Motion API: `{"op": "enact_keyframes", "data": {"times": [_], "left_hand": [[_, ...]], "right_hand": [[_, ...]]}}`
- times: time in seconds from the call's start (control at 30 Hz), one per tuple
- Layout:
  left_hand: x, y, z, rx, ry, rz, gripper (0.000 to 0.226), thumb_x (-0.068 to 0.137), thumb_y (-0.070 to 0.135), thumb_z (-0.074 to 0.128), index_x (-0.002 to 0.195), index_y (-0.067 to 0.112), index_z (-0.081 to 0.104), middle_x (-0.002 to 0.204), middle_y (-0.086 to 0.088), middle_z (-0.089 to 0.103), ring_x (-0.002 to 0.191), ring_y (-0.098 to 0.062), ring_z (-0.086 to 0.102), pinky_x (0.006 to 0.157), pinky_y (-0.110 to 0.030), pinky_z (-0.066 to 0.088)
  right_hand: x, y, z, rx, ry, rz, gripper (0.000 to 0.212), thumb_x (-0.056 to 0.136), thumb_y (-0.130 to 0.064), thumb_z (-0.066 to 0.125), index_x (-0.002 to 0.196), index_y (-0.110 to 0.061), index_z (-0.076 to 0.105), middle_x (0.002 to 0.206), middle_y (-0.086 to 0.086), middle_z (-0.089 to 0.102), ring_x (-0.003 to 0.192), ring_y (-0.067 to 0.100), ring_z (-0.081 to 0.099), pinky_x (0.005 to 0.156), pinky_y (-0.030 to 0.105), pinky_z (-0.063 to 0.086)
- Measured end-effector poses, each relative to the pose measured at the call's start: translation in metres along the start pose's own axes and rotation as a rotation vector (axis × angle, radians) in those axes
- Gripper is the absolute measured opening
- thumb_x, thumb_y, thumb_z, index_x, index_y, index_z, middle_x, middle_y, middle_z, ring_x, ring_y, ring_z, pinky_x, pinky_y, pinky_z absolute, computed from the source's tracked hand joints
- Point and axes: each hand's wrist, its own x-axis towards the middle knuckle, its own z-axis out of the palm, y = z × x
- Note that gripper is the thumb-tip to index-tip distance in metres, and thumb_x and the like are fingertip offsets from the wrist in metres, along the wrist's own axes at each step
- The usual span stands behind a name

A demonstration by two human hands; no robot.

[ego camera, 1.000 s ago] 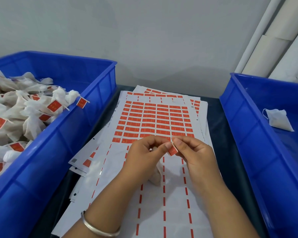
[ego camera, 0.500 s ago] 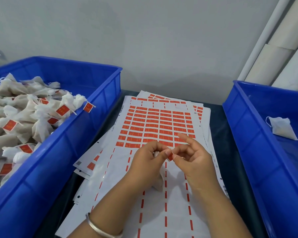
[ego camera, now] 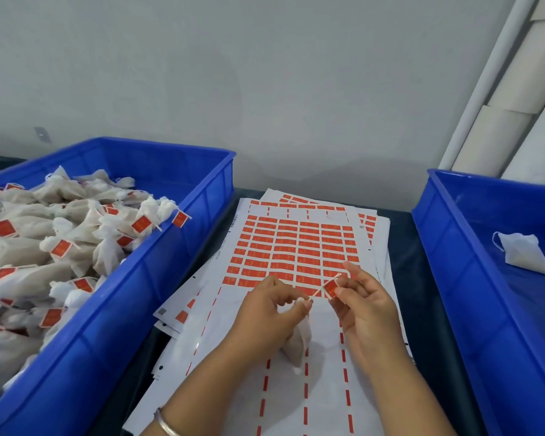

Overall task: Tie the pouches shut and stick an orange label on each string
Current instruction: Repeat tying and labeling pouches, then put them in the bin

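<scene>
A small white pouch (ego camera: pixel 298 344) hangs below my left hand (ego camera: pixel 272 316), which pinches its neck and string over the label sheets. The white string (ego camera: pixel 320 289) runs up and right to an orange label (ego camera: pixel 330 288) that my right hand (ego camera: pixel 367 305) pinches between thumb and fingers. The label sits folded on the string. Under both hands lies a sheet of orange labels (ego camera: pixel 296 247), its lower rows peeled.
A blue bin (ego camera: pixel 158 278) on the left is piled with tied, labelled pouches (ego camera: pixel 54 243). A blue bin (ego camera: pixel 447 262) on the right holds one untied white pouch (ego camera: pixel 526 256). More label sheets are stacked beneath. White tubes lean at the back right.
My hands have drawn apart. The string now stretches between them with the label on it, held out to the right. The camera has tilted up.
</scene>
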Motion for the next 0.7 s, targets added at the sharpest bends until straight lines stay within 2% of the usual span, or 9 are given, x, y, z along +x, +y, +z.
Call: {"op": "enact_keyframes", "data": {"times": [0.07,0.13,0.27,0.33,0.4,0.5,0.6,0.7], "left_hand": [[-0.007,0.005,-0.011,-0.001,-0.025,0.002,0.004,0.085,0.039,0.062,0.082,0.041,0.060,0.087,0.025,0.055,0.081,-0.003,0.055,0.066,-0.009,0.042],[-0.015,0.011,-0.026,-0.022,-0.025,0.006,0.009,0.084,0.038,0.062,0.076,0.041,0.060,0.081,0.023,0.058,0.076,-0.004,0.057,0.060,-0.007,0.040],[-0.034,0.033,-0.065,0.017,0.000,0.081,0.013,0.083,0.037,0.062,0.071,0.042,0.058,0.079,0.022,0.060,0.077,-0.002,0.059,0.059,-0.008,0.043],[-0.046,0.049,-0.089,0.079,0.047,0.197,0.016,0.081,0.038,0.062,0.069,0.046,0.056,0.075,0.029,0.060,0.080,0.008,0.057,0.058,-0.006,0.045],[-0.060,0.065,-0.116,0.139,0.102,0.311,0.007,0.075,0.045,0.059,0.072,0.051,0.057,0.071,0.038,0.058,0.080,0.014,0.056,0.065,-0.002,0.045],[-0.080,0.075,-0.158,0.199,0.252,0.395,0.021,0.064,0.059,0.052,0.077,0.047,0.064,0.069,0.032,0.063,0.066,0.006,0.061,0.061,-0.007,0.048],[-0.089,0.068,-0.201,0.261,0.470,0.361,0.003,0.073,0.042,0.066,0.071,0.045,0.065,0.063,0.025,0.064,0.052,0.000,0.059,0.051,-0.010,0.046],[-0.090,0.051,-0.240,0.308,0.605,0.213,0.008,0.079,0.033,0.071,0.074,0.039,0.069,0.063,0.022,0.066,0.054,0.002,0.060,0.056,-0.014,0.046]], "right_hand": [[-0.002,0.000,0.000,-0.022,-0.044,-0.003,0.023,0.085,-0.010,0.065,0.103,-0.025,0.067,0.097,-0.011,0.074,0.093,0.013,0.071,0.077,0.029,0.058],[-0.004,0.001,0.002,-0.046,-0.107,-0.010,0.025,0.077,-0.019,0.068,0.102,-0.026,0.069,0.097,-0.011,0.074,0.094,0.012,0.071,0.073,0.024,0.058],[-0.009,0.008,0.007,-0.140,-0.195,0.009,0.027,0.067,-0.031,0.069,0.092,-0.040,0.072,0.094,-0.016,0.073,0.089,0.004,0.070,0.063,0.017,0.054],[-0.009,0.009,0.006,-0.205,-0.206,0.039,0.023,0.069,-0.031,0.068,0.091,-0.033,0.073,0.091,-0.017,0.073,0.087,0.008,0.071,0.061,0.017,0.053],[-0.007,0.011,0.005,-0.291,-0.201,0.070,0.015,0.078,-0.024,0.068,0.093,-0.025,0.071,0.089,-0.020,0.072,0.087,0.017,0.070,0.066,0.019,0.052],[-0.008,0.014,0.007,-0.499,-0.215,0.043,0.014,0.086,-0.012,0.066,0.094,-0.024,0.069,0.080,-0.017,0.072,0.087,0.014,0.065,0.067,0.016,0.047],[-0.014,0.015,0.013,-0.668,-0.270,-0.024,0.023,0.085,-0.008,0.066,0.093,-0.030,0.065,0.083,-0.013,0.070,0.084,0.011,0.064,0.063,0.009,0.043],[-0.020,0.016,0.018,-0.755,-0.300,-0.040,0.024,0.086,-0.007,0.065,0.094,-0.029,0.064,0.086,-0.013,0.068,0.085,0.009,0.061,0.075,0.014,0.044]]}}
